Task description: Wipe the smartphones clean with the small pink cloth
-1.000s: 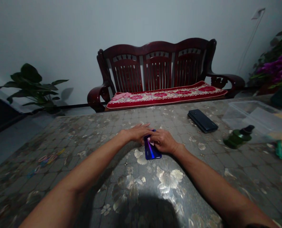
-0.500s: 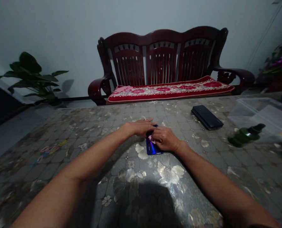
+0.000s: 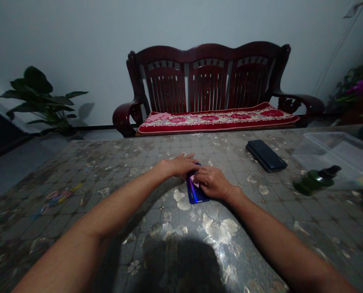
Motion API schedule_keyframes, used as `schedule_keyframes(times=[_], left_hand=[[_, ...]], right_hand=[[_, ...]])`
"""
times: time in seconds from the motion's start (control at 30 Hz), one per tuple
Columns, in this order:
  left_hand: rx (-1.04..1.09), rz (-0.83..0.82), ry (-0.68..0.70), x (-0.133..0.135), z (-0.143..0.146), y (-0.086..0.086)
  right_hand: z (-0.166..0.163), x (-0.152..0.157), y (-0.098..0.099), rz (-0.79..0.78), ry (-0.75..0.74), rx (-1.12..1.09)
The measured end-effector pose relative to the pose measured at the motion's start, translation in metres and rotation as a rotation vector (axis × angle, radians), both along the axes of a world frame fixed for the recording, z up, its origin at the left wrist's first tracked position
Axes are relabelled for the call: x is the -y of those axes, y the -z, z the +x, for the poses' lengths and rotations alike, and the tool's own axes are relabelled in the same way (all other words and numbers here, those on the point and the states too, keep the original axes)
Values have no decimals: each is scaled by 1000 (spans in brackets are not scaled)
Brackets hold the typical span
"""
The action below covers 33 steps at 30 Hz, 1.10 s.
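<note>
A shiny blue phone [image 3: 196, 196] lies back up on the patterned tablecloth [image 3: 169, 252] in front of me. My left hand [image 3: 183, 165] rests at the phone's far left edge, fingers stretched out. My right hand [image 3: 212, 181] is closed on a small pink cloth [image 3: 194, 181] and presses it against the phone's back. The far part of the phone is hidden by both hands.
Dark stacked phones [image 3: 267, 155] lie at the right. Beyond them are a green bottle [image 3: 314, 181] on its side and a clear plastic box [image 3: 303, 148]. Several coloured bands [image 3: 59, 197] lie at the left. A wooden bench [image 3: 207, 81] stands behind the table.
The view has tilted slightly, so the scene sits a little lower. Both hands stay at the phone, with the pink cloth still under the right fingers.
</note>
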<state>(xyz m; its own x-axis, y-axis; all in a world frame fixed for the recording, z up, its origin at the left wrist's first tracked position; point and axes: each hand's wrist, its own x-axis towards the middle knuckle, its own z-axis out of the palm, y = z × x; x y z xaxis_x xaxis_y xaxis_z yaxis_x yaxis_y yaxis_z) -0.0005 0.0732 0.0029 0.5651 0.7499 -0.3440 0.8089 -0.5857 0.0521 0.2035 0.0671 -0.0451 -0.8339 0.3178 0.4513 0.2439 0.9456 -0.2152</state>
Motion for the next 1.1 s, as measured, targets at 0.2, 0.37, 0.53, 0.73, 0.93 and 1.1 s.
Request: schedule_keyframes(times=[0.2, 0.37, 0.53, 0.73, 0.93, 1.1], left_hand=[[40, 54, -11, 3, -1, -2], [37, 50, -20, 3, -2, -3], [0, 38, -36, 4, -4, -9], [-56, 57, -52, 8, -18, -8], [17, 84, -69, 20, -42, -7], [165, 83, -138, 31, -56, 0]], right_hand=[[-2, 7, -4, -54, -162, 30], [-4, 8, -4, -47, -102, 8], [-3, 7, -7, -46, -95, 17], [2, 0, -3, -63, 6, -17], [4, -10, 4, -151, 282, -179], [0, -5, 5, -113, 306, -144]])
